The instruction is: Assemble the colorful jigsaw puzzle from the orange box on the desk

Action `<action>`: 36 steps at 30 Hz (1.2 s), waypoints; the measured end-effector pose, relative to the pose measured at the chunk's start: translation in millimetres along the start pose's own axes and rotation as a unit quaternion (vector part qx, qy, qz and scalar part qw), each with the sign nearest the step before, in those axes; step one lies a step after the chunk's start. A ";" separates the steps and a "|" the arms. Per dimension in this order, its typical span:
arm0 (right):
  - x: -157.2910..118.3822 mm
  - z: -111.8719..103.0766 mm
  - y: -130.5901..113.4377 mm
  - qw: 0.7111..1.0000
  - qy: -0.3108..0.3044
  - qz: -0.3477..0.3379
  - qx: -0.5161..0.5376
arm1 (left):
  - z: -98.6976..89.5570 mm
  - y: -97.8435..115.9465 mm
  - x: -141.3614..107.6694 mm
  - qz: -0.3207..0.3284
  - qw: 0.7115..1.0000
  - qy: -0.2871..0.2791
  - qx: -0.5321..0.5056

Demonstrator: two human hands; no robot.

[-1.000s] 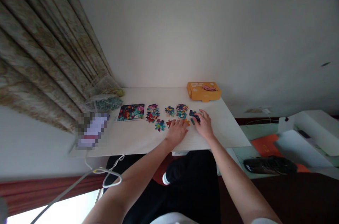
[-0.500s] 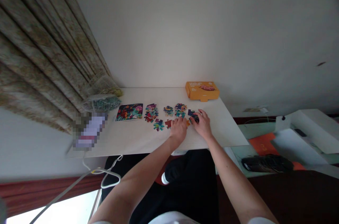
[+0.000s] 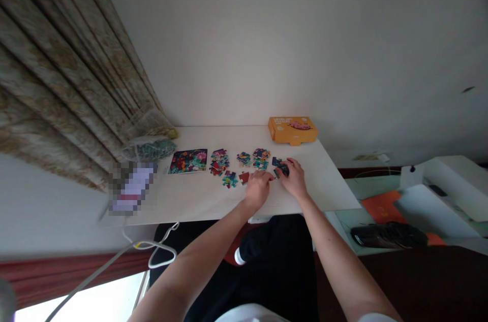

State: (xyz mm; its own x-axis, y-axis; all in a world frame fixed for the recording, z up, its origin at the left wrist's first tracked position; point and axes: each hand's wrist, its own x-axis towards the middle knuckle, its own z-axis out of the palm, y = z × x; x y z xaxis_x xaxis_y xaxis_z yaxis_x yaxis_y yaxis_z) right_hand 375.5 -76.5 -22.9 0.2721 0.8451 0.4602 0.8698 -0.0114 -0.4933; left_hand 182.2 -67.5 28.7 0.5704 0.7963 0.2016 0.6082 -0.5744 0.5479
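Note:
On the white table (image 3: 190, 205), several small heaps of colourful puzzle pieces (image 3: 219, 162) lie in the middle. My left hand (image 3: 258, 187) is closed at the near side of the heaps, with a small red piece showing at its fingertips. A reddish-brown piece (image 3: 244, 178) lies just left of it. My right hand (image 3: 293, 177) is closed on dark puzzle pieces (image 3: 281, 168) at the right end, its fingers curled over them. A teal and purple piece (image 3: 230, 179) lies nearer the front edge. The picture card (image 3: 188, 161) lies flat to the left.
An orange puzzle box (image 3: 293, 130) stands at the back right by the wall. At the left are a clear bag (image 3: 149, 148), a blurred phone (image 3: 134, 187) and a white cable (image 3: 162, 248). A shoe (image 3: 389, 235) and white boxes (image 3: 434, 205) are off to the right.
An orange piece beside my left fingers no longer shows; a red piece now shows at the fingertips. My right hand stays at the dark pieces. The whole view has shifted slightly.

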 end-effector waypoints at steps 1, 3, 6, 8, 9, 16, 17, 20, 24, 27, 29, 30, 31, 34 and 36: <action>-0.4 -0.3 -0.6 1.000 -0.005 -0.002 -0.006 | -1.9 -1.0 -1.5 0.025 0.999 -0.007 0.041; -1.2 -1.0 -2.0 1.000 -0.018 -0.011 -0.016 | -4.6 -3.4 -5.1 0.062 0.992 -0.031 0.109; -2.1 -2.3 -4.3 0.999 -0.035 -0.030 -0.029 | -6.9 -8.0 -10.6 0.074 0.984 -0.063 0.151; -2.5 -3.4 -5.7 0.998 -0.043 -0.040 -0.035 | -9.2 -13.1 -14.0 0.080 0.983 -0.071 0.146; -2.6 -3.9 -6.4 0.997 -0.045 -0.043 -0.039 | -11.0 -16.8 -15.7 0.087 0.984 -0.073 0.138; -4.1 -2.9 -8.7 0.996 -0.051 -0.055 -0.054 | -42.1 -69.6 -25.9 -0.007 0.987 0.039 0.156; -4.1 -2.2 -8.5 0.996 -0.051 -0.057 -0.054 | -48.2 -78.7 -27.3 -0.041 0.982 0.066 0.169; -3.2 -0.3 -6.9 0.995 -0.055 -0.061 -0.053 | -63.9 -101.5 -31.4 -0.133 0.961 0.129 0.205; 0.2 4.3 -6.1 0.996 -0.053 -0.056 -0.046 | -71.4 -115.5 -33.0 -0.177 0.948 0.129 0.230; 5.1 13.1 -13.3 0.996 -0.056 -0.053 -0.046 | -68.6 -117.6 -26.2 -0.182 0.948 0.107 0.239; 10.0 22.4 -23.2 0.996 -0.061 -0.032 -0.063 | -65.7 -117.7 -17.9 -0.195 0.947 0.092 0.239; 13.0 27.8 -29.1 0.995 -0.065 -0.015 -0.074 | -64.4 -117.5 -13.2 -0.202 0.946 0.084 0.237; 16.2 33.3 -35.2 0.994 -0.069 0.004 -0.083 | -63.2 -117.3 -8.5 -0.209 0.946 0.075 0.235; 26.2 48.7 -52.6 0.989 -0.107 0.037 -0.092 | -61.1 -116.3 3.6 -0.204 0.950 0.043 0.232; 31.5 56.1 -62.0 0.985 -0.138 0.033 -0.096 | -60.8 -115.8 8.9 -0.186 0.955 0.025 0.231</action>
State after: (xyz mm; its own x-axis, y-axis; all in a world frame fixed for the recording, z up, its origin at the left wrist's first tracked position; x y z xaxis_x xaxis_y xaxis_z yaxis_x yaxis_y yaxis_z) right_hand 307.1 -19.2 -19.3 0.2320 0.9518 0.2004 0.9226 -0.1501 -0.3553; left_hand 83.3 17.7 16.4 0.2479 0.9627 0.1086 0.9484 -0.2640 0.1758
